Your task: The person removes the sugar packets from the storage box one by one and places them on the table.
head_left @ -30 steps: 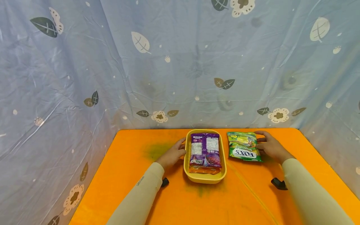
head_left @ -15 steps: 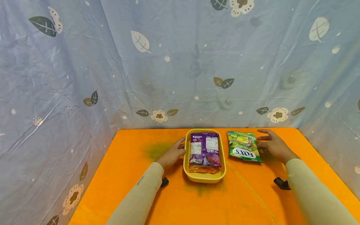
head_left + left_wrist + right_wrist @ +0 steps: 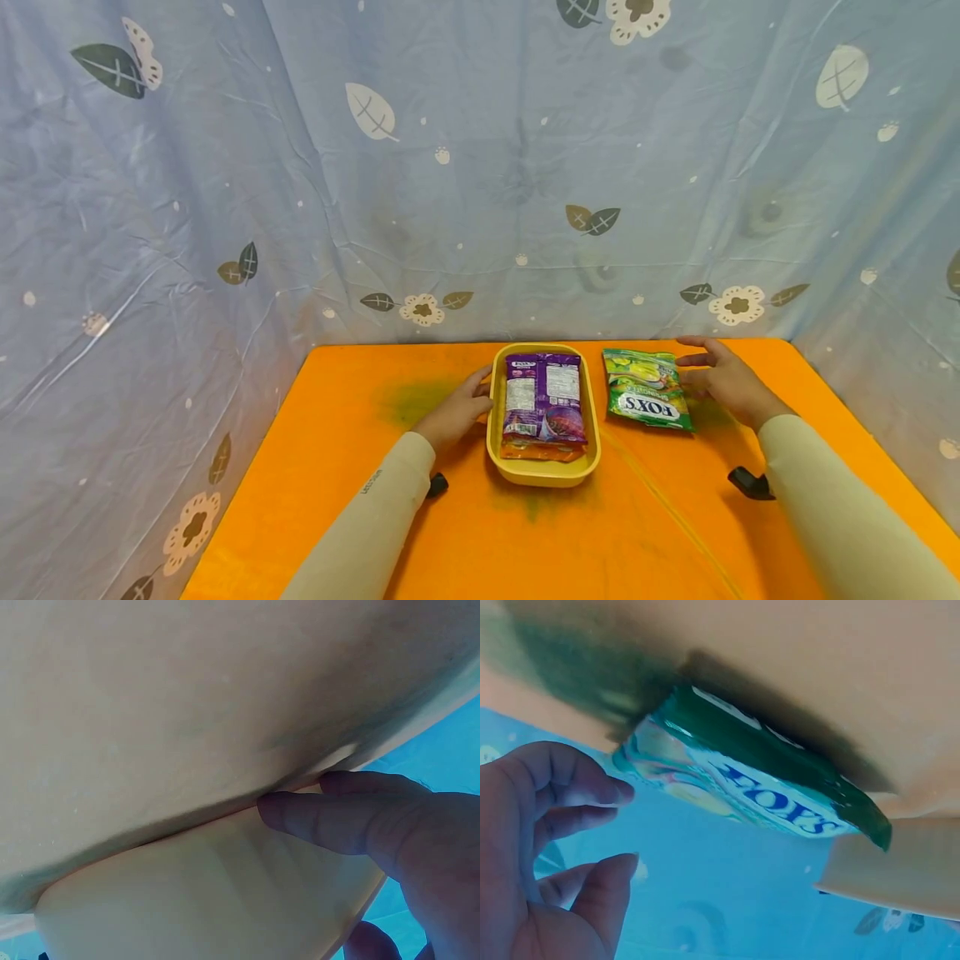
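Note:
A yellow plastic tub stands mid-table, holding a purple candy bag over an orange packet. My left hand rests against the tub's left side, its fingertips at the wall below the rim in the left wrist view. Right of the tub lies a green FOX'S candy bag, flat with its lettering upside down. My right hand is beside that bag's right edge, fingers loosely bent and thumb apart. In the right wrist view nothing is between those fingers, and the green bag lies just past the fingertips.
The orange tabletop has dark greenish stains. A blue-grey curtain with leaf and flower prints encloses the table at the back and both sides. Black wrist-mounted pieces hang below the sleeves.
My right hand shifted a little right, away from the green bag, then came back close to it. The left hand and the tub have stayed in place.

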The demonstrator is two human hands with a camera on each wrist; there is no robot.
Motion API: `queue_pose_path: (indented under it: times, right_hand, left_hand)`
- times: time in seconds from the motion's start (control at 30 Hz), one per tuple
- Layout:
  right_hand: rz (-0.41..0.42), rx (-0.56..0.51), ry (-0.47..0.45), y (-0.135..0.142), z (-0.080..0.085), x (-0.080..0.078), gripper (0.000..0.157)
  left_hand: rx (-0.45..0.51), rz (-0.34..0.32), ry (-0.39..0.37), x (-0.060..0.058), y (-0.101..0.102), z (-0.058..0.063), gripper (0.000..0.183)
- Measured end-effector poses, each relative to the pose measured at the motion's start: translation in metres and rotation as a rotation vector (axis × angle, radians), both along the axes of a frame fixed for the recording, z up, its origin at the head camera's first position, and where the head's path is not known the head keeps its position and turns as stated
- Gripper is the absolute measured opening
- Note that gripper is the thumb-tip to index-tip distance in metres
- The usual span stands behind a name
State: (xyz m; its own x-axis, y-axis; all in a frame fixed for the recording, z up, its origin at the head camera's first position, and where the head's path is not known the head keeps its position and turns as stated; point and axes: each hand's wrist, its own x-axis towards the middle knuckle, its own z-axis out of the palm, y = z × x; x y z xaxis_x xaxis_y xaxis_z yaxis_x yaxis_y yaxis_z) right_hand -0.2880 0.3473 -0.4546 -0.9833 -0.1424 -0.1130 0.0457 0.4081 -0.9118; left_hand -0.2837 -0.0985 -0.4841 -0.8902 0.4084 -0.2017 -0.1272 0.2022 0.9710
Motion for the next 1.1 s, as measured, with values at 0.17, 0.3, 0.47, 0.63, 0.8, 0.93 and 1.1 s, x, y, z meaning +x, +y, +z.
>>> queue_pose_path:
  times: [0.17, 0.3, 0.47, 0.63, 0.8, 0.93, 1.1]
  right_hand:
    - [0.037, -0.003, 0.009, -0.012, 0.005, 0.001, 0.066]
    - [0.073, -0.033, -0.012, -0.026, 0.008, 0.001, 0.067]
    - [0.103, -0.059, -0.028, -0.048, 0.011, 0.001, 0.066]
    - [0.121, -0.101, -0.034, -0.07, 0.019, 0.0, 0.067]
    - [0.167, -0.198, -0.029, -0.089, 0.032, 0.004, 0.067]
    - [0.194, -0.247, -0.026, -0.099, 0.035, 0.004, 0.067]
    - [0.201, -0.28, -0.046, -0.111, 0.04, 0.005, 0.064]
  left_hand:
    - [0.015, -0.002, -0.027, 0.002, 0.001, 0.002, 0.068]
    - [-0.005, -0.003, -0.012, 0.003, 0.0, 0.003, 0.067]
    - [-0.028, -0.002, -0.01, 0.004, 0.0, 0.003, 0.067]
    - [-0.027, 0.01, -0.013, 0.004, -0.001, 0.002, 0.067]
    - [-0.041, 0.015, -0.005, 0.004, -0.002, 0.002, 0.068]
    - [-0.056, 0.005, 0.013, 0.004, -0.002, 0.002, 0.068]
    - [-0.004, -0.005, -0.007, 0.003, -0.001, 0.001, 0.067]
